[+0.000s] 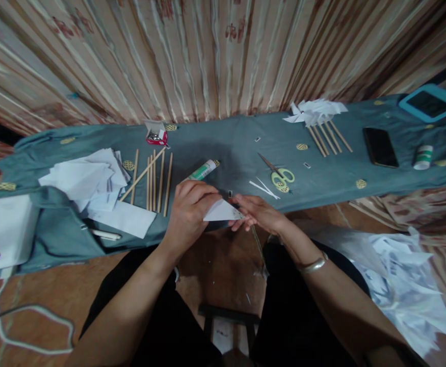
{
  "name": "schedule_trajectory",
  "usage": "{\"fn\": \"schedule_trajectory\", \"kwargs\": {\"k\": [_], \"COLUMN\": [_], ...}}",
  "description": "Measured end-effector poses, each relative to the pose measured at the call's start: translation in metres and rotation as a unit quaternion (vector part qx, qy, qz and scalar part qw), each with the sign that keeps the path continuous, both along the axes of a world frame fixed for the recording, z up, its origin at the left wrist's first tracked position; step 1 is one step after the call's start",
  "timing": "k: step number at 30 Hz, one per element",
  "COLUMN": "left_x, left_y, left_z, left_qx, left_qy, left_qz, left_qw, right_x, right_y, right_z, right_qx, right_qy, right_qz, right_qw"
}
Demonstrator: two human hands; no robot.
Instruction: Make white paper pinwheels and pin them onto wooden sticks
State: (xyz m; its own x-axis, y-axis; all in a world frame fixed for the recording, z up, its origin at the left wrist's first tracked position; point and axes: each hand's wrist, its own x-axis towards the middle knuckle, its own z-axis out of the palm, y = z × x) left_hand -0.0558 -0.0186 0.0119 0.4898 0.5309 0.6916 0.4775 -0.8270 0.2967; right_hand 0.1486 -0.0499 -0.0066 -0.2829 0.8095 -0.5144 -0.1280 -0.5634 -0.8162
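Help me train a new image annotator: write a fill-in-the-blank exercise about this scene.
The folded white paper in the left hand is shaped like a ____.
A shiny silver bracelet circles the ____ arm.
The green-handled metal scissors lie to the ____ of the black rectangular phone.

Missing words: triangle; right; left.

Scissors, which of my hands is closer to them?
Right. Your right hand is on the near side of the scissors; your left hand is farther off, to their left.

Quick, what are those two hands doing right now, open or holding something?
Left hand: closed, holding the white paper.
Right hand: at the paper's pointed end; whether it grips cannot be told.
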Motion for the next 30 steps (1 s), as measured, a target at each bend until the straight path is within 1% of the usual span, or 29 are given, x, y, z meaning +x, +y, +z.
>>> {"fn": "schedule_trajectory", "kwargs": {"k": [2,4,6,9,14,17,20,23,25,30], "left_x": [0.002,0.004,0.005,0.005,0.002,0.002,0.002,0.002,0.002,0.003], "left_y": [0.000,-0.001,-0.002,-0.003,-0.004,-0.007,-0.009,-0.011,-0.011,-0.010], "left_z": [0.000,0.000,-0.002,-0.006,-0.018,-0.025,-0.029,-0.031,-0.032,-0.034], "left_qx": [0.002,0.000,-0.003,-0.003,-0.022,-0.066,-0.098,-0.100,-0.097,-0.098], "left_qy": [0.001,0.005,0.009,0.023,0.084,0.140,0.174,0.187,0.188,0.187], "left_qz": [0.002,-0.002,-0.006,-0.002,0.020,0.018,0.006,-0.003,-0.004,-0.011], "left_qw": [1.000,1.000,1.000,1.000,0.996,0.988,0.980,0.977,0.977,0.977], "right_x": [-0.002,-0.002,0.001,0.007,0.015,0.018,0.019,0.018,0.016,0.013], "right_y": [-0.001,0.000,0.002,0.006,0.010,0.011,0.010,0.009,0.009,0.012], "right_z": [-0.001,-0.001,0.000,-0.001,-0.009,-0.017,-0.019,-0.018,-0.017,-0.017], "right_qx": [-0.012,0.000,0.014,0.044,0.106,0.156,0.211,0.255,0.275,0.312], "right_qy": [0.061,0.098,0.104,0.074,-0.031,-0.141,-0.255,-0.336,-0.375,-0.440], "right_qz": [-0.007,-0.053,-0.101,-0.138,-0.156,-0.140,-0.108,-0.087,-0.081,-0.064], "right_qw": [0.998,0.994,0.989,0.987,0.982,0.968,0.937,0.902,0.881,0.840]}}
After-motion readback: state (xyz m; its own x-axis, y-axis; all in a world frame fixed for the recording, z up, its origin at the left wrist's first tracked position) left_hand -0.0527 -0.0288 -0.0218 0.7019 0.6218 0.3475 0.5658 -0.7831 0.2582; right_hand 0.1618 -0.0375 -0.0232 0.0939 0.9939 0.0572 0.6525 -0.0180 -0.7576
